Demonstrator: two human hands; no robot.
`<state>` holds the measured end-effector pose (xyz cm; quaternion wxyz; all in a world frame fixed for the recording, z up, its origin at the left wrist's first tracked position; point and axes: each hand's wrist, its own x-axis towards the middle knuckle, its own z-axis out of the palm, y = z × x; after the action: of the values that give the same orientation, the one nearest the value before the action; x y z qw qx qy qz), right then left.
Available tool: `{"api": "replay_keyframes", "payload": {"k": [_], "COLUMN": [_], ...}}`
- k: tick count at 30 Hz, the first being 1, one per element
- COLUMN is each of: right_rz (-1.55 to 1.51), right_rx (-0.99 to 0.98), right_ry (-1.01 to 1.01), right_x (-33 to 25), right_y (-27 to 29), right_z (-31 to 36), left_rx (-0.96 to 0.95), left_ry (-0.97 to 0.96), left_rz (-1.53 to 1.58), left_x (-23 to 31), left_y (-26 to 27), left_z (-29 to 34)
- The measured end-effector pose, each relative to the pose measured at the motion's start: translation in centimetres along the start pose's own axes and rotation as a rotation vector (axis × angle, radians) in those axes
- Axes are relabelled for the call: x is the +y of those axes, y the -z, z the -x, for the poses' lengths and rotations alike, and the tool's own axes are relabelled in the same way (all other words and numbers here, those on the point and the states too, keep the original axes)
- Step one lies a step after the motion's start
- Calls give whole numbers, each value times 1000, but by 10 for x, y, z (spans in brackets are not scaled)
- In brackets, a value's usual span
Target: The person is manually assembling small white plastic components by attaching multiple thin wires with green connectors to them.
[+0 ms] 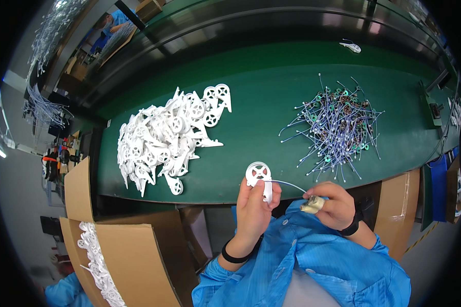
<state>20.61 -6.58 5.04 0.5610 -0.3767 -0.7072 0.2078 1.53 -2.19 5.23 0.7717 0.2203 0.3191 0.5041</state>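
My left hand (257, 207) is closed on a white plastic part (259, 173) with a round, spoked head and a narrow tail. A thin pale-blue cable (288, 184) runs from this part across to my right hand (334, 205). The fingers of my right hand are pinched on the cable's other end. Something yellowish (313, 204), perhaps a wrap on a finger, shows at those fingertips; I cannot tell exactly. Both hands are just off the near edge of the green table (256, 123).
A heap of similar white parts (164, 133) lies on the table's left side. At the right is a pile of cables (338, 125) with green and brown ends. One white piece (351, 47) lies far right. A cardboard box (133, 256) of white parts stands lower left. Another person (115, 23) is beyond.
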Motion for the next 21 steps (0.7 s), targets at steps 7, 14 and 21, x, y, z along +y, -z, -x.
{"api": "replay_keyframes", "payload": {"k": [7, 14, 21], "right_rz": [-32, -257, -31], "right_rx": [-86, 264, 353], "right_ry": [34, -278, -137], "right_x": [-3, 6, 4], "right_y": [2, -27, -35], "right_z": [9, -2, -9], "left_rx": [29, -205, -233], "left_ry": [-112, -226, -332], "left_rz": [-401, -679, -701], "left_x": [-8, -16, -33], "left_y": [-6, -16, -24], "left_z": [-1, 12, 20]}}
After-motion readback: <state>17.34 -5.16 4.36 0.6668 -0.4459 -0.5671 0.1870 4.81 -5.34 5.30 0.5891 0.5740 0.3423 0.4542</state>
